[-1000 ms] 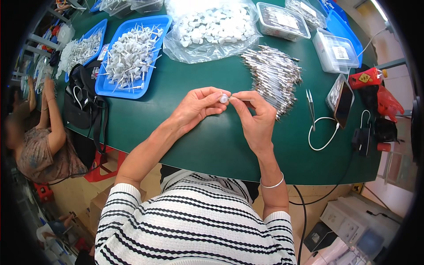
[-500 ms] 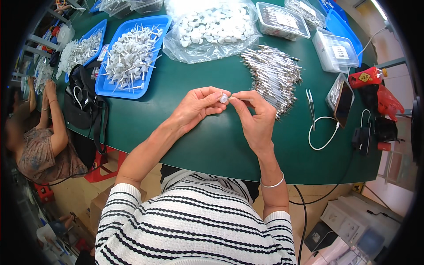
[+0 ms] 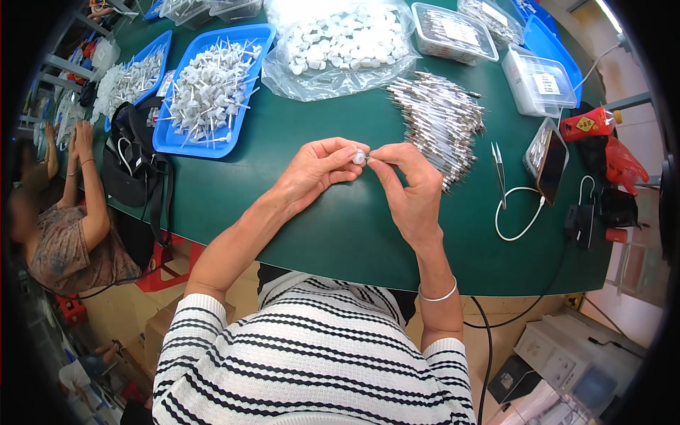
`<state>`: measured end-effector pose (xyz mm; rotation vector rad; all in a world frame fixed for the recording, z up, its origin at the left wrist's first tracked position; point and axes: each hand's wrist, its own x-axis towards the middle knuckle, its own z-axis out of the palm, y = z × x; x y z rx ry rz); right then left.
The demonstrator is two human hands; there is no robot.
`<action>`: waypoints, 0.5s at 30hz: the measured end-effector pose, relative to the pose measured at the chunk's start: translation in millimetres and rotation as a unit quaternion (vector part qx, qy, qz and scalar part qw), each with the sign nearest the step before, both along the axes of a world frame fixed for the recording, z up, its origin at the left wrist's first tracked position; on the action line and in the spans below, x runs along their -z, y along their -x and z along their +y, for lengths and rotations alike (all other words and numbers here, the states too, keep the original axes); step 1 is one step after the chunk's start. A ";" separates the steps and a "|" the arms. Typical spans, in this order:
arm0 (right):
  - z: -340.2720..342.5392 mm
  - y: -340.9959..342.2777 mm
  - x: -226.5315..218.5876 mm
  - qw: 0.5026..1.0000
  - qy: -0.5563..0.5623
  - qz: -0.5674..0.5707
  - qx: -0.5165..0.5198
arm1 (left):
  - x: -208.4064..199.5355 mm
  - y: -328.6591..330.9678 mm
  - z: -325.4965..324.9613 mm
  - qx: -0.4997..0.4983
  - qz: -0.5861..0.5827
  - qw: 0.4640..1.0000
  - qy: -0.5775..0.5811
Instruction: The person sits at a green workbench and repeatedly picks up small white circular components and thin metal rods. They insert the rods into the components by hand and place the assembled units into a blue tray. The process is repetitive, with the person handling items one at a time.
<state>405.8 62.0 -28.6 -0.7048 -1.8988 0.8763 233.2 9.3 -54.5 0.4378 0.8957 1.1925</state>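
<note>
Above the near part of the green table, my two hands meet at the fingertips. My left hand pinches a small round white cap between thumb and index finger, the other fingers curled below. My right hand is closed in a pinch right beside the cap; whatever lies between its fingertips is too small and hidden to make out. Just beyond the right hand lies a heap of thin metal-tipped rods. Farther back, a clear plastic bag holds many similar white caps.
To the left, a blue tray carries white pieces with stems; a black bag sits beside it. Tweezers, a white cable and a phone lie right. Clear boxes stand behind. Another person sits at left.
My right fingertips have shifted very slightly at the cap. My left hand keeps its place. The other person's hands have moved slightly.
</note>
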 end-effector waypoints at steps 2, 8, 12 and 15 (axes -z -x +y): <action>-0.3 0.4 -0.9 1.000 -0.005 -0.002 0.003 | 0.5 0.1 -0.1 -0.001 0.004 1.000 0.000; -3.0 0.6 2.0 0.998 0.061 0.006 0.016 | 0.1 -1.1 0.0 -0.006 0.018 1.000 0.002; -4.1 1.1 3.4 0.989 0.143 0.045 0.008 | -0.5 -1.2 -0.4 -0.009 0.015 1.000 0.006; -4.6 1.4 7.8 0.981 0.183 0.068 0.003 | -0.1 -1.1 -0.4 -0.008 0.008 1.000 0.006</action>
